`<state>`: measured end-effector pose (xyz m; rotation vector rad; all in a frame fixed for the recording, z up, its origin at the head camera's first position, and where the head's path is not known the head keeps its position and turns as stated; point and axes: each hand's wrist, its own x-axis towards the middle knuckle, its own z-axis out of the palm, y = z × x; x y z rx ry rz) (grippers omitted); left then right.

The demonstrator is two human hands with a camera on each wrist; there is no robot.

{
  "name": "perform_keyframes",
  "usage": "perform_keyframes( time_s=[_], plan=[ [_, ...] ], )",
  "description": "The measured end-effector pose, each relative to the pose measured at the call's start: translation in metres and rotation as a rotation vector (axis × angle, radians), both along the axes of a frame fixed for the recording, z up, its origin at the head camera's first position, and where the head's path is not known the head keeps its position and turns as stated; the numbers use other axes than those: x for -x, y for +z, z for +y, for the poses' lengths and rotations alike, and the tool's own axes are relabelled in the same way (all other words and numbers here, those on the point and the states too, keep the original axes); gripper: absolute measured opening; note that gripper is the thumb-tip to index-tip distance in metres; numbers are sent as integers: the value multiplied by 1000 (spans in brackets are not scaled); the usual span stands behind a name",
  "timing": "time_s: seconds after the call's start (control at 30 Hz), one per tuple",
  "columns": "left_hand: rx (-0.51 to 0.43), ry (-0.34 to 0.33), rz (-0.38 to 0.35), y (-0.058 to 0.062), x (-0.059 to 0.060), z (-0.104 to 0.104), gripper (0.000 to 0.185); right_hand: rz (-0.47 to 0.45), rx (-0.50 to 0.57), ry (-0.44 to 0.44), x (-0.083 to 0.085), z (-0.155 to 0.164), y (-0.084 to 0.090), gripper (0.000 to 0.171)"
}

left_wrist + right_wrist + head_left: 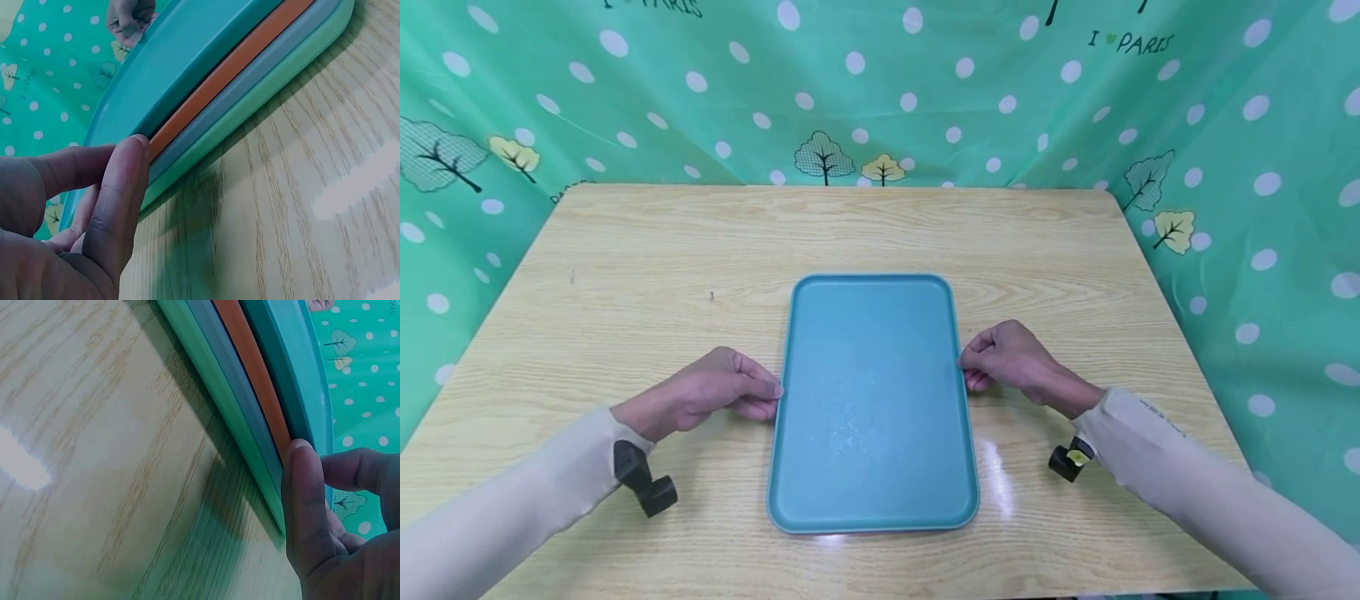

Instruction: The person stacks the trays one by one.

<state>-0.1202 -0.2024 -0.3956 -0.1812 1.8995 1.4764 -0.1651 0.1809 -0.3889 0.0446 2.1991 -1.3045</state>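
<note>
A stack of trays lies in the middle of the wooden table [625, 275]. From above only the top teal tray [872, 392] shows. The left wrist view shows the layers: teal tray [187, 56], orange tray [237, 61], grey-blue tray [269, 65] and green tray [281, 80] at the bottom. My left hand [771, 398] pinches the teal tray's left rim, with the thumb [122, 194] at its edge. My right hand [967, 372] pinches the right rim, thumb [303, 506] against the edge just above the orange tray [249, 359].
A green polka-dot cloth [880, 92] with tree prints hangs behind and beside the table. Black camera mounts sit on the left wrist [643, 482] and the right wrist [1070, 460]. Bare tabletop lies on both sides of the stack.
</note>
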Motion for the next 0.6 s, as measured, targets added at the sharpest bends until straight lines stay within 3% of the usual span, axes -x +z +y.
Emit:
perform_keyframes(
  time_s=[0.6],
  plan=[
    [-7, -15, 2, -1, 2, 2, 17, -13, 85, -2, -3, 8, -4, 14]
  ],
)
